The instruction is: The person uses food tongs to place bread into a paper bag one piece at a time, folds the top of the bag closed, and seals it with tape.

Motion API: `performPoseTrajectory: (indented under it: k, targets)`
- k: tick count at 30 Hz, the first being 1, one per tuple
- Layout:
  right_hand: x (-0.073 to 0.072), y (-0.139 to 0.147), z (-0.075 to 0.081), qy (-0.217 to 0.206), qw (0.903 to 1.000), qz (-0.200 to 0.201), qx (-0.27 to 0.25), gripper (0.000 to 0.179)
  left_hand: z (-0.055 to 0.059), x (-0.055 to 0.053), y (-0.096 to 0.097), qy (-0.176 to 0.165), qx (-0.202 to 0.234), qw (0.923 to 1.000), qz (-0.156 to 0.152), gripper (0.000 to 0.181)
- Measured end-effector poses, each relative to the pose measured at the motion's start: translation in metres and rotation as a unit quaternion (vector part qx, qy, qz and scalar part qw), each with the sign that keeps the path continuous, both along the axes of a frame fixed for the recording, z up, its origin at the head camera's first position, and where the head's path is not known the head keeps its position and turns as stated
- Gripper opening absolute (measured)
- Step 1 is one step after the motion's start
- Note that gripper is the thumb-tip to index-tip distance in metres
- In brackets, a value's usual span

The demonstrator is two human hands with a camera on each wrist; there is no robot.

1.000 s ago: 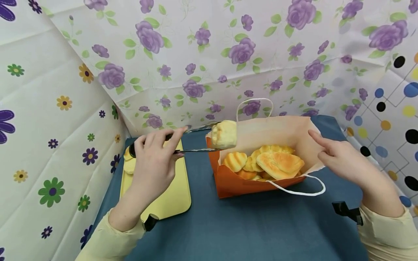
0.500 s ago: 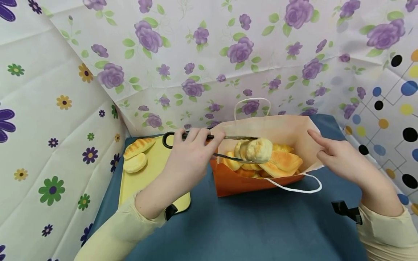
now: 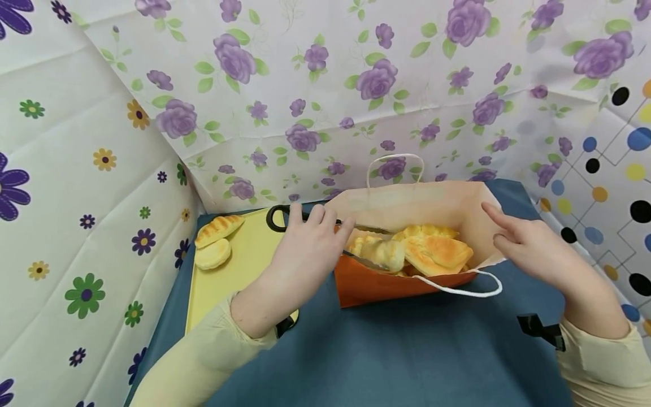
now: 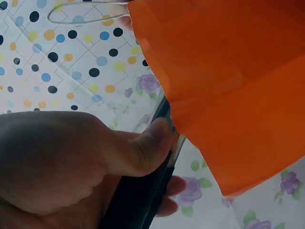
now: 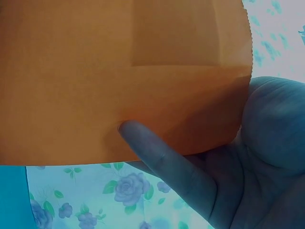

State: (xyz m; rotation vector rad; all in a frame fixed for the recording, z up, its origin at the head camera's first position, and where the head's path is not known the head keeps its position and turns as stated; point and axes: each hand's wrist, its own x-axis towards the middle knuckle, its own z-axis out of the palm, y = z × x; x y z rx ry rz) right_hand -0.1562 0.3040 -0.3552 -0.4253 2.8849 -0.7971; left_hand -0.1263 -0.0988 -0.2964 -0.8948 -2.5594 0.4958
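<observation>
My left hand (image 3: 305,254) grips black-handled metal tongs (image 3: 276,219); in the left wrist view the thumb lies along the dark handle. The tongs' ends reach into an orange paper bag (image 3: 366,291), on either side of a pale, chunky bread piece (image 3: 390,254). Whether they still press on it I cannot tell. Other golden breads (image 3: 437,254) fill the bag. My right hand (image 3: 534,249) holds the bag's right edge, index finger extended; in the right wrist view one finger (image 5: 164,162) rests against the outer paper while the edge hides part of the hand.
On the left lies a yellow tray (image 3: 249,249) with a striped bread roll (image 3: 218,230) and a round bun (image 3: 212,254). White cord handles (image 3: 460,293) stick out from the bag. Patterned sheets (image 3: 325,113) stand behind and beside the blue table (image 3: 407,356).
My left hand has moved right from over the tray, carrying the pale bread in the tongs over the bag's rim and down among the other breads. My right hand has stayed at the bag's edge.
</observation>
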Motion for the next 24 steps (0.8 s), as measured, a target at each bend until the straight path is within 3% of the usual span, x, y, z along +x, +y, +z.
performPoseTrajectory:
  k: [17, 24]
  targets:
    - [0.0000, -0.0008, 0.0002, -0.009, 1.0000, -0.002, 0.002, 0.068, -0.0021, -0.0027, 0.0012, -0.010, 0.005, 0.9999, -0.003, 0.033]
    - [-0.0004, -0.0001, -0.0008, -0.012, 0.9999, -0.004, 0.003, 0.068, -0.0036, -0.0028, -0.0007, -0.010, 0.012, 0.9999, 0.003, 0.042]
